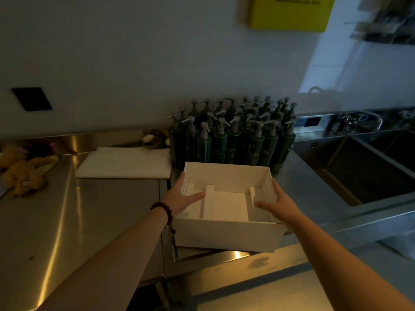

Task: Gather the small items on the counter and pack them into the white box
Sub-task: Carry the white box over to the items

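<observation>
Both arms reach forward over the steel desk point(107, 212). The left hand point(183, 197) grasps the left wall of the white box point(224, 234), thumb inside; the right hand point(277, 204) grasps the right wall likewise. The box sits open-top at mid-desk, its long axis left-right, before the green pump bottles point(233, 135).

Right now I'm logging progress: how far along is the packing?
Just starting. The white box holds only its white dividers; no items packed. Left hand and right hand hold its side walls over the steel counter. Still left: gathering the small items, some near the backsplash.
</observation>
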Tool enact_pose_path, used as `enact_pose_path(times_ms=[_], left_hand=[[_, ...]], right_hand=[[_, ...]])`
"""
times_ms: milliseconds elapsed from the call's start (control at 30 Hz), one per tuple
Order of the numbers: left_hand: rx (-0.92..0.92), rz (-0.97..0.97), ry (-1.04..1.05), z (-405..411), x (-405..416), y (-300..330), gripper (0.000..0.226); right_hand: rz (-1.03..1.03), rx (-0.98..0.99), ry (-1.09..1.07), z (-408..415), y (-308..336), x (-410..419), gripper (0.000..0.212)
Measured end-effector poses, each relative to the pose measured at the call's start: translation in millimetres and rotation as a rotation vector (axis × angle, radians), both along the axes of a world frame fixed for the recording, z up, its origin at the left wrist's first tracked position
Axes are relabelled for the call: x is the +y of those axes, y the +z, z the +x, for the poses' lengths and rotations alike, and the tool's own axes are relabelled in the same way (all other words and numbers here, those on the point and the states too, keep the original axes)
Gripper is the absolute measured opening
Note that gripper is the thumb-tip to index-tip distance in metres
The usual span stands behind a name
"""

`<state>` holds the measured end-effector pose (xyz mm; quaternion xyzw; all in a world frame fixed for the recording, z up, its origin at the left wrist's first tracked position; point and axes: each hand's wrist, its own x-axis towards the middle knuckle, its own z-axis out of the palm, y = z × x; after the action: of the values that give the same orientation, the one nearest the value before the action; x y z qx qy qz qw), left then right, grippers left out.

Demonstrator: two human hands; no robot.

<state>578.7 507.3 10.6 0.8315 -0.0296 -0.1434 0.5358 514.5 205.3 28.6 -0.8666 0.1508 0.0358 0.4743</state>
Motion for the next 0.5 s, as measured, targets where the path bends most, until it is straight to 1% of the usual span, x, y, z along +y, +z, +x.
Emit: enact_pose_path(times_ms=[267, 400, 500], left_hand=[[-0.056, -0.012, 0.115, -15, 75, 28, 0.126], [-0.077, 0.005, 0.221, -36, 133, 32, 0.127], [-0.074, 0.021, 0.338, -56, 189, 34, 0.121]], right_hand=[[0.022, -0.035, 0.092, 26, 27, 65, 0.108], [0.042, -0.046, 0.216, 36, 37, 126, 0.106], [0.041, -0.045, 0.322, 41, 43, 186, 0.105]])
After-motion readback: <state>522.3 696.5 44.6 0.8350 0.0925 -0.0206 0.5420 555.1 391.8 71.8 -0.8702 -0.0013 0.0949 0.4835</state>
